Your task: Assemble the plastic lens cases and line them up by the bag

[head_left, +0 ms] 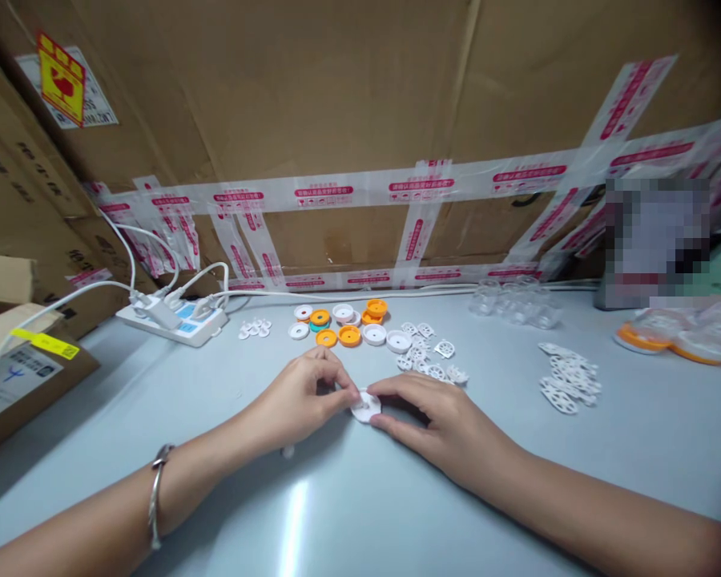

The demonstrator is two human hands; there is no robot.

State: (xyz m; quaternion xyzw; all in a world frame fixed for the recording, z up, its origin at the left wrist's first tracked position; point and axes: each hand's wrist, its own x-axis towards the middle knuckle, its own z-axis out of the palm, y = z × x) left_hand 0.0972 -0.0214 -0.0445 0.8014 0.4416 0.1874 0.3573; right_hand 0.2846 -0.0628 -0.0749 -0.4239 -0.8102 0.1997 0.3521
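In the middle of the table a small white round plastic part point(368, 407) sits between my hands. My right hand point(436, 413) grips it at its right edge between thumb and fingers. My left hand point(309, 393) is closed in a pinch over the part's left side; whatever its fingertips hold is too small or hidden to name. Just beyond the hands lie several white and orange round caps point(349, 336) and a heap of white openwork discs point(436, 370). A small white piece point(287, 451) lies beneath my left wrist, partly covered.
Tiny white pieces point(255, 328) lie near a power strip point(183, 324) with plugged-in cables. White slotted plates point(568, 377), clear plastic cups point(517, 303) and orange-rimmed clear-topped pieces point(678, 332) are at right. A large taped carton point(336, 96) walls off the back; an opened box point(30, 377) stands left.
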